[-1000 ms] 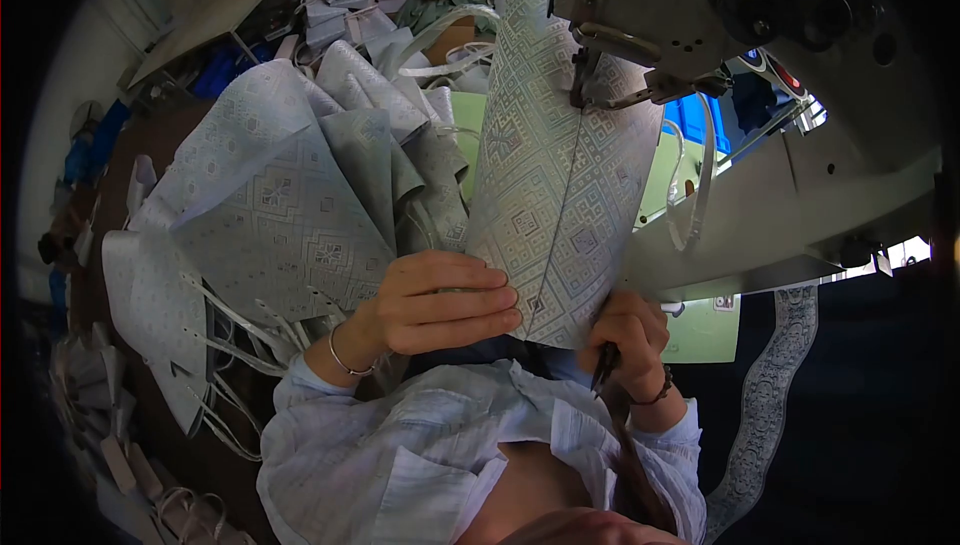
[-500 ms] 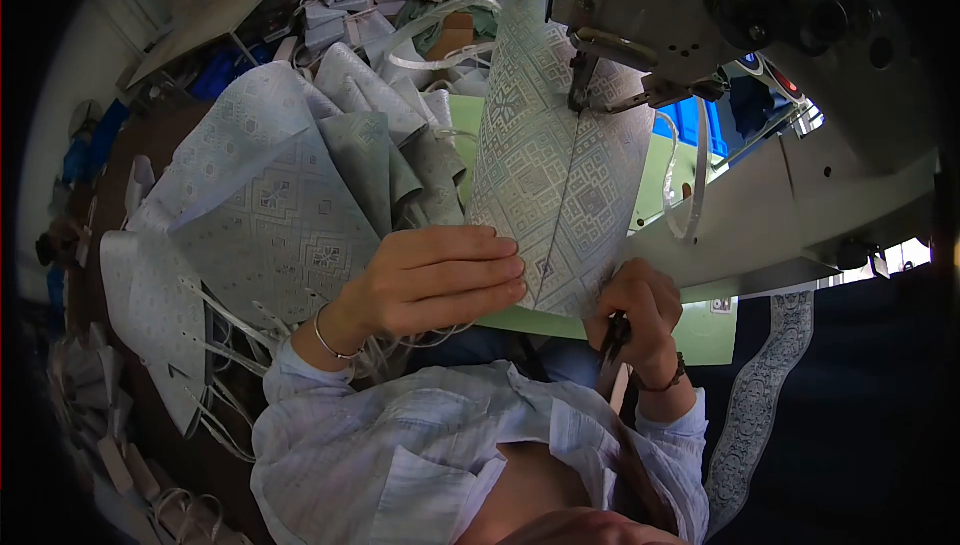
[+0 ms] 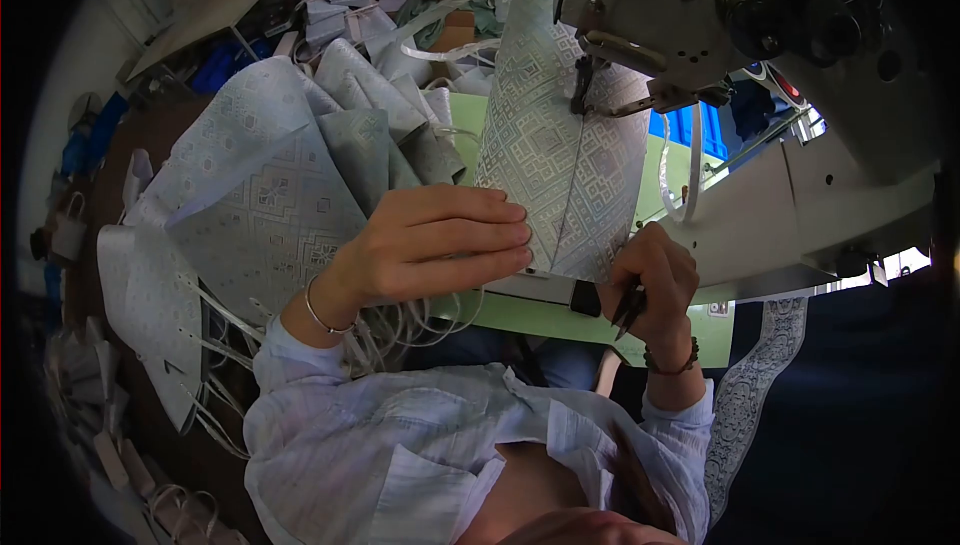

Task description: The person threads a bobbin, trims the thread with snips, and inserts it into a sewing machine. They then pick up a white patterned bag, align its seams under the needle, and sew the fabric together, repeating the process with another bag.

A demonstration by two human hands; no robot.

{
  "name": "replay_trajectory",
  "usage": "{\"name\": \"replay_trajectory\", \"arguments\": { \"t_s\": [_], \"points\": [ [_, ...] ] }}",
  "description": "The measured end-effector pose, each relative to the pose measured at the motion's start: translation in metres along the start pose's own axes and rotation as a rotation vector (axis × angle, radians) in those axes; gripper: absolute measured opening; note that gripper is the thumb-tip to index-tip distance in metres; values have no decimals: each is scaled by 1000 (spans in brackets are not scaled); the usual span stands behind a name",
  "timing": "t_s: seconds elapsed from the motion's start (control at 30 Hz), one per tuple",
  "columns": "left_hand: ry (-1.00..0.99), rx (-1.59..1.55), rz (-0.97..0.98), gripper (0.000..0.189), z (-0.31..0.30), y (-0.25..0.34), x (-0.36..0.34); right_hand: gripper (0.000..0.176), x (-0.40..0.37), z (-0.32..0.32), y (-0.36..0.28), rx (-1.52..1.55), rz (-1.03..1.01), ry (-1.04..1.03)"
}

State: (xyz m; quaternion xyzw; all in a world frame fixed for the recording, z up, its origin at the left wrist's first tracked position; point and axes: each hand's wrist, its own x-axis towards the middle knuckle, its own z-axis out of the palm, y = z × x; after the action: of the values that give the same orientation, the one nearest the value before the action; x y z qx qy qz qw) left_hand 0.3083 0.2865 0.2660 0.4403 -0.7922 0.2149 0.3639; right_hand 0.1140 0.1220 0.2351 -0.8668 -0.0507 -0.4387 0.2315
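A pale silver patterned fabric piece (image 3: 560, 165) with a lengthwise seam lies curved under the presser foot (image 3: 582, 85) of a sewing machine (image 3: 640, 15). My left hand (image 3: 440, 245) rests over its lower left edge with the fingers straight and together. The thumb is hidden, apparently beneath the fabric. At the lower right corner, my right hand (image 3: 655, 275) is closed around small dark thread snips (image 3: 628, 310), whose points face down towards me. Its curled fingers also meet the fabric edge; how they grip it is hidden.
More patterned fabric (image 3: 270, 175) with white cords (image 3: 400, 330) is heaped left of the green tabletop (image 3: 510, 315). The machine's pale arm (image 3: 800, 195) fills the right side. A lace-like strip (image 3: 755, 405) hangs at lower right. Folded pieces (image 3: 350, 5) are piled behind.
The fabric's near edge has moved away from me, uncovering more of the machine bed. Both hands have shifted forward with it, and the snips now show more clearly in my right hand.
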Motion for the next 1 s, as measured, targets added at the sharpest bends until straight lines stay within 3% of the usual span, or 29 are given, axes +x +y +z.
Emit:
{"name": "replay_trajectory", "arguments": {
  "t_s": [1.0],
  "points": [
    [45,-21,-28,15,2,-47,26,23,46,-10,33,-31,-22,-22]
  ]
}}
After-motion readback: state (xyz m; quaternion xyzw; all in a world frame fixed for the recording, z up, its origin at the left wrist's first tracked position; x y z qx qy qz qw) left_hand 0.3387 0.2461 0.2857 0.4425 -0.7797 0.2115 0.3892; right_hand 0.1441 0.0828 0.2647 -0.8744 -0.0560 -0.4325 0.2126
